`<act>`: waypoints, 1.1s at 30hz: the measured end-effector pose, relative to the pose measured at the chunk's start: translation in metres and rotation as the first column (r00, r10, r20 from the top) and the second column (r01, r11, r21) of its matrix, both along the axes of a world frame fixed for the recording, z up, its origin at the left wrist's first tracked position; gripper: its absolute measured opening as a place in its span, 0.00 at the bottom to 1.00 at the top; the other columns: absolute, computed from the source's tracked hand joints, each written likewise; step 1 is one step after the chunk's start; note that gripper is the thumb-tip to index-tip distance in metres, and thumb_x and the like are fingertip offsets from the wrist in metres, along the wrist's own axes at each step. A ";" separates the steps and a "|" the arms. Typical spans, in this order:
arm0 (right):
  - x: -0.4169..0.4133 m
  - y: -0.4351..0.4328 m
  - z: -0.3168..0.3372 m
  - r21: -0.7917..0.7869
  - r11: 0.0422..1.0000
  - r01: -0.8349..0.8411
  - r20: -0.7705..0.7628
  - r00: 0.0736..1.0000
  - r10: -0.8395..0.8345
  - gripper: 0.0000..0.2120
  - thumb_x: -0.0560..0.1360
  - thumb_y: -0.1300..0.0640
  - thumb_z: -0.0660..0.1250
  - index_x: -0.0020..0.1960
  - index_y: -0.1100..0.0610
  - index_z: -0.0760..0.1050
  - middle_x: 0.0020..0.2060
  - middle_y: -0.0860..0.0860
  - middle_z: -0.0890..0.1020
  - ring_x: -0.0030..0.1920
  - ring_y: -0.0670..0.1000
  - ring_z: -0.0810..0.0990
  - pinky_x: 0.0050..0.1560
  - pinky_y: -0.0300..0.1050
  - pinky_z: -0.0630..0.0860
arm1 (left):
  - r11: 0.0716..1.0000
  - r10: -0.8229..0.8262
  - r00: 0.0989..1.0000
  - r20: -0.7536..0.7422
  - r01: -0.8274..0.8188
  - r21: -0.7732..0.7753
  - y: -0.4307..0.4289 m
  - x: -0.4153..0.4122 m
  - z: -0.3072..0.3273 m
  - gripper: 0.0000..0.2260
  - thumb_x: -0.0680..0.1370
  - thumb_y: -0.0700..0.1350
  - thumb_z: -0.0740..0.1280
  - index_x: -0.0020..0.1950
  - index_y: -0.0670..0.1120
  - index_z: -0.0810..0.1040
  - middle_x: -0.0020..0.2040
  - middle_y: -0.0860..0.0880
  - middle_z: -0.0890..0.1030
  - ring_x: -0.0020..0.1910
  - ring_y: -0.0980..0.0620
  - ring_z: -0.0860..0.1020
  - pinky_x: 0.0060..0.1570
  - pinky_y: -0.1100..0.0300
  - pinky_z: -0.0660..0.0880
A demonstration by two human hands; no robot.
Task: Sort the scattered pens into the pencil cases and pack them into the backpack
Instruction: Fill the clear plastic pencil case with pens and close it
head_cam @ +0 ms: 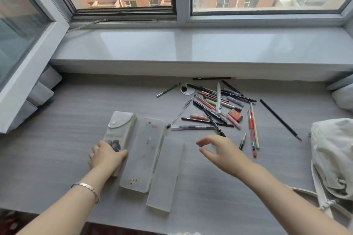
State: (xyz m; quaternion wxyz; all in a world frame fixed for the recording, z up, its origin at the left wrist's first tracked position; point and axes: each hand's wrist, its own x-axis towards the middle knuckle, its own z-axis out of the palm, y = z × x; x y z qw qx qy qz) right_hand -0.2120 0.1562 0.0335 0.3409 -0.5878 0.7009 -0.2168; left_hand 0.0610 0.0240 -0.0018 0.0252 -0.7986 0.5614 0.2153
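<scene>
Nearest the camera, the clear case [165, 175] lies flat on the grey desk [57, 139], its long axis running from the person toward the window and tilted slightly right at the far end; the frosted case [142, 154] with small stickers sits just beside it on the left, and the flap case [119, 133], closed with a snap, lies left again on nearly the same axis. Both translucent cases look like thin rigid plastic, probably light and a little slippery, best taken across the narrow sides; the flap case seems softer and should yield under a squeeze. On its near end rests the left hand [106, 156], fingers together and wrapped over the corner, apparently steadying it. Hovering empty above the desk to the right of the clear case, the right hand [221, 149] has thumb and forefinger apart and the fingers loosely curled. Beyond it the scattered pens [214, 108] lie crisscrossed, pointing every way; they are slim, stiff and likely to roll, so a pinch at mid-barrel would suit. Off to the right, well apart, slumps the pale backpack [332, 154], soft and limp.
</scene>
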 end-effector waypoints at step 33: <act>0.005 0.020 0.001 -0.014 0.949 0.314 0.316 0.902 -0.294 0.11 0.80 0.52 0.52 0.60 0.50 0.68 0.47 0.47 0.81 0.48 0.45 0.80 0.48 0.39 0.76 | 0.950 -0.166 0.599 -0.784 0.309 0.035 0.098 -0.152 0.061 0.36 0.66 0.49 0.76 0.69 0.59 0.61 0.52 0.53 0.75 0.48 0.58 0.73 0.50 0.66 0.71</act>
